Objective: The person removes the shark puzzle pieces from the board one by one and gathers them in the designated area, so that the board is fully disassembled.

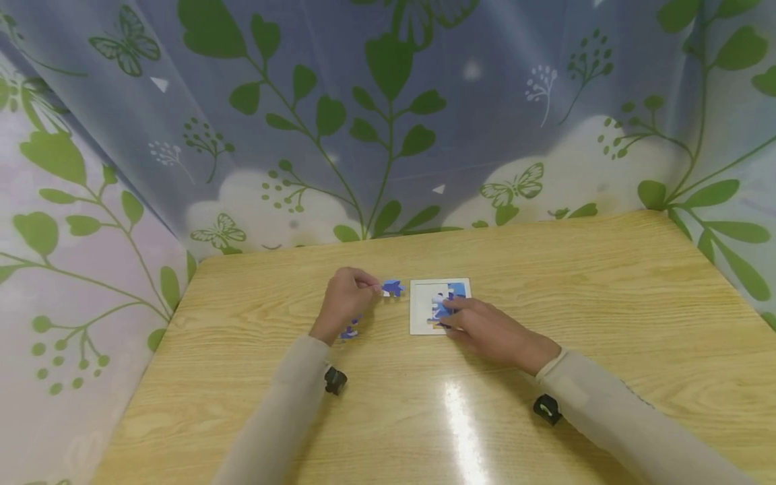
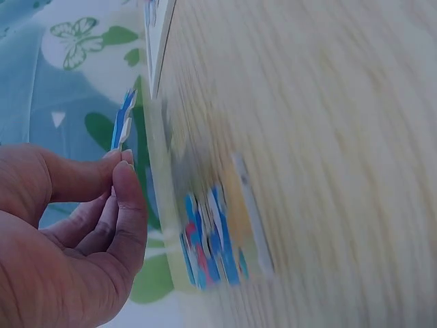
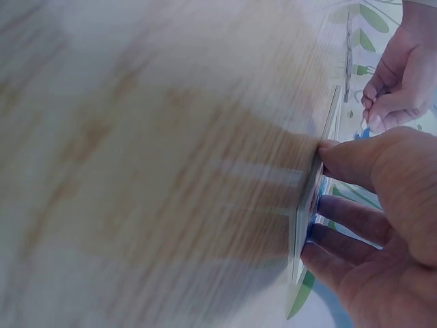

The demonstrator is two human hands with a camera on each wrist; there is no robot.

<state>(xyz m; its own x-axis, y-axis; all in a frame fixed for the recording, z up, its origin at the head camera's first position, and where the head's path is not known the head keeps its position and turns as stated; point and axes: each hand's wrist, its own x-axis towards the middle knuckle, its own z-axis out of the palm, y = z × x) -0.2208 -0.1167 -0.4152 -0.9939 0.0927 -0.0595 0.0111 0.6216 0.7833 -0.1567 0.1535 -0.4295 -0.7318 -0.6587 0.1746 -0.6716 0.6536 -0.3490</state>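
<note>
My left hand (image 1: pixel 347 300) pinches a blue-and-white jigsaw piece (image 1: pixel 393 288) between thumb and forefinger. The left wrist view shows this piece (image 2: pixel 124 119) edge-on, raised over the table. Just right of it lies a square white puzzle tray (image 1: pixel 422 310), with joined blue pieces (image 1: pixel 441 308) along its right part and bare white on its left. On those pieces and the tray's right side rests my right hand (image 1: pixel 494 335), fingers spread and fairly straight. In the right wrist view, its thumb touches the edge of the tray (image 3: pixel 298 236) and its fingertips lie on the pieces.
Loose puzzle pieces (image 1: pixel 349 331) lie on the table beside my left wrist, partly hidden by it in the head view. Behind the wooden table (image 1: pixel 545 269) hangs a curtain (image 1: pixel 461 135) printed with leaves and butterflies. Glare marks the table's front.
</note>
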